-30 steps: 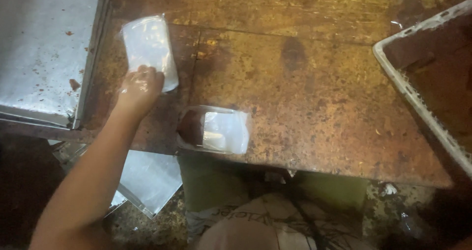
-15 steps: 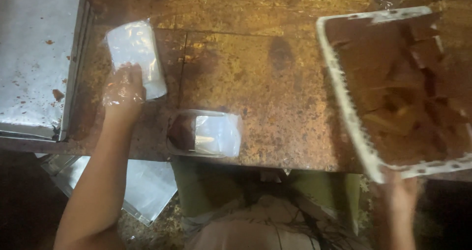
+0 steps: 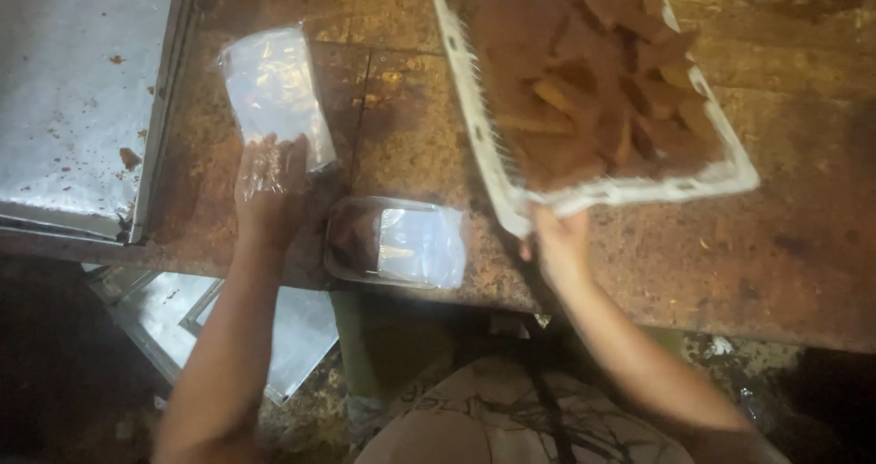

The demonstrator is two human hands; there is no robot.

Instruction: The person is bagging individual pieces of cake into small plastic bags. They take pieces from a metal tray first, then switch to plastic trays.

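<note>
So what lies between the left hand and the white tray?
In the head view, a clear plastic container sits on the table between the left hand and white tray.

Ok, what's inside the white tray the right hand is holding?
The tray holds brown, powder-coated pieces, piled toward its far side, with brown dust on the floor. The right hand grips the near rim. What lies beneath the pile is covered.

Counts: 2 hands, left hand (image 3: 270, 186) and right hand (image 3: 558, 245). 1 white tray (image 3: 511, 195) w/ brown pieces, too many & too heaped to count. 1 clear plastic bag (image 3: 272, 90). 1 clear lidded container (image 3: 397, 242). 1 rusty bench (image 3: 730, 254). 1 metal sheet (image 3: 78, 90) on bench, approx. 2 more metal trays (image 3: 274, 336) below.
</note>
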